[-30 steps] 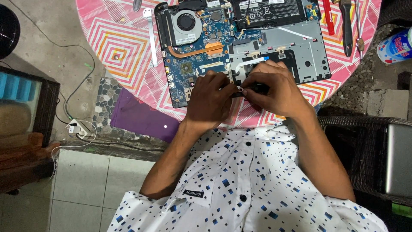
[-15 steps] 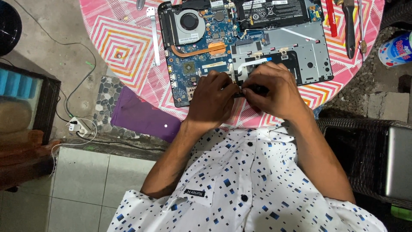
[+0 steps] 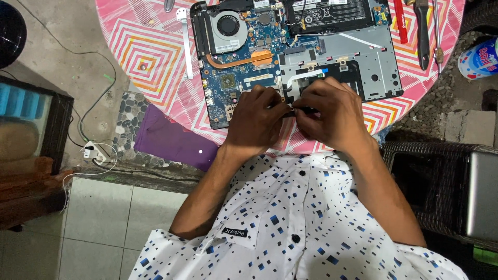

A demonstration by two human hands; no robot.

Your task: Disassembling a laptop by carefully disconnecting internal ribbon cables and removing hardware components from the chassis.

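Head view. An opened laptop (image 3: 290, 57) is laid bottom-up on a round table (image 3: 150, 57) covered in a pink patterned cloth; the blue mainboard (image 3: 244, 83), cooling fan (image 3: 230, 28) and black battery (image 3: 327, 10) are exposed.

Step in hand, as judged: a small dark part (image 3: 303, 110) is being worked at the near edge of the chassis, beside the silver bracket plate (image 3: 373, 62). Whether it is being seated or lifted out cannot be told. The next move is judged to call for a fine, steady fingertip action, with nearby flat cables spared.

Left hand (image 3: 257, 122): curled, fingertips closed toward the dark part and meeting those of the other hand; the grip itself is hidden by the knuckles. Right hand (image 3: 329, 114): fingers bent and pinched on the same part, palm down over the chassis edge.

A red-handled tool (image 3: 399, 21) and a dark-handled tool (image 3: 423, 31) are noted well apart, at the far right of the table.
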